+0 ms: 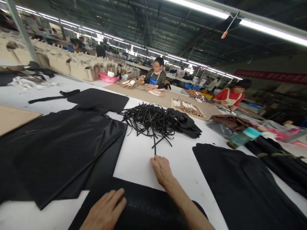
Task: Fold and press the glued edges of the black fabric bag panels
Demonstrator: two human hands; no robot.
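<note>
My right hand (161,169) is closed on the end of a thin black strip (155,145) that runs back into a tangled heap of black strips (150,119). Flat on a black sheet of material (144,204) in front of me rests my left hand (106,207), its fingers stretched out and holding nothing. My right forearm crosses over the same sheet. Beyond the heap's right side lies a crumpled bunch of black pieces (185,123).
Large black sheets (55,147) are layered at the left, and another black stack (247,182) lies at the right. A bottle with a turquoise lid (244,137) lies beside dark bundles. A pink basin (108,77) stands farther back. Two people work across the table (182,153).
</note>
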